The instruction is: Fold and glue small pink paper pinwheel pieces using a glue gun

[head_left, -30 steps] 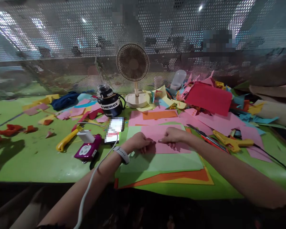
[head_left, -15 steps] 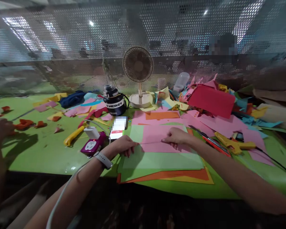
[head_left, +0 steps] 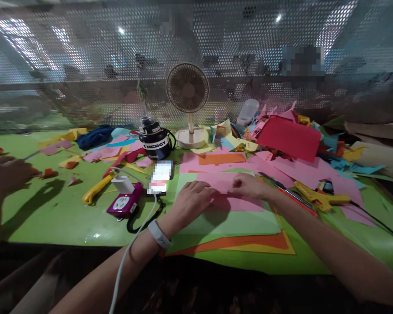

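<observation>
A pink sheet (head_left: 242,203) lies on light green paper (head_left: 236,221), over orange and yellow sheets. My left hand (head_left: 196,200), with a pale watch band on the wrist, reaches over the left part of the pink sheet, its fingers close together and pointing right; what its fingertips hold, if anything, is too small to tell. My right hand (head_left: 247,185) is pinched over the pink sheet, just right of my left fingertips. Whatever lies between its thumb and finger cannot be made out.
Behind stand a fan (head_left: 187,89) and a dark bottle (head_left: 155,141). A phone (head_left: 160,176), purple power block (head_left: 124,203) and yellow-handled tool (head_left: 98,189) lie left. Yellow glue gun (head_left: 321,198) and paper scraps (head_left: 288,135) are right. Another person's hand (head_left: 9,174) is far left.
My left hand has moved right, onto the pink sheet and close to my right hand. The thin strand seen between my hands before no longer shows. My right hand has hardly moved.
</observation>
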{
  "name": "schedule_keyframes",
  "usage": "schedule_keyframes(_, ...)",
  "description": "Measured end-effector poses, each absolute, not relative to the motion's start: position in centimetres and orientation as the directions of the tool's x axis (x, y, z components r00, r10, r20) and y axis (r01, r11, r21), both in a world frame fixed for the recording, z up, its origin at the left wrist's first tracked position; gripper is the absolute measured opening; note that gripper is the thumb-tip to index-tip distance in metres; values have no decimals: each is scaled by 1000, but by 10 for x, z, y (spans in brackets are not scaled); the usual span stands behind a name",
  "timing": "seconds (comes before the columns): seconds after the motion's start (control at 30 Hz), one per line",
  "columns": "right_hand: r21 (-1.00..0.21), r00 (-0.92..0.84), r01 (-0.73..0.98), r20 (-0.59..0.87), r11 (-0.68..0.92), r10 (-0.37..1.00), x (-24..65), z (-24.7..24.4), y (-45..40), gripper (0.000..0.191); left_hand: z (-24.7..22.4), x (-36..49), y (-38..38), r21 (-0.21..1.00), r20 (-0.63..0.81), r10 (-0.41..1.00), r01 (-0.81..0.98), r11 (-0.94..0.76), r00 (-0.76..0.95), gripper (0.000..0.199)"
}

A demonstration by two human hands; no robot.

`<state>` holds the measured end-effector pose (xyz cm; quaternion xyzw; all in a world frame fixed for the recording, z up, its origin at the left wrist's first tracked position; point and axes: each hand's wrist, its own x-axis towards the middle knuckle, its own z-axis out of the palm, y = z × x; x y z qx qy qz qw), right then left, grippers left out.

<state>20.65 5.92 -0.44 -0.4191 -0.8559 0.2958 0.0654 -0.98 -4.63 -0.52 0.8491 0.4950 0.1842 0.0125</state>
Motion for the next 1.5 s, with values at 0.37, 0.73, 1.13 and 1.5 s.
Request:
schedule_keyframes(0.37, -603, -649, 622, -41, 499, 760, 211, 1, 41, 22, -21, -12, -31, -37, 243, 791, 820, -571, 562, 13)
schedule_keyframes(0.73, -372, -741, 568, 157, 734, 653, 208, -20, 23, 13, -21, -15, -30, 250, 242, 865, 833, -494, 440, 18)
schedule_keyframes(1.13, -448, -597, 705, 45, 550, 801, 201, -15, 22, 13, -19, -3, -36, 249, 214, 944, 920, -302, 251, 22)
schedule_keyframes(1.5, -454, -604, 704, 24, 546, 797, 201, -21, 29, 15, -46, 16, -60, 187, 188, 859, 841, -507, 476, 89)
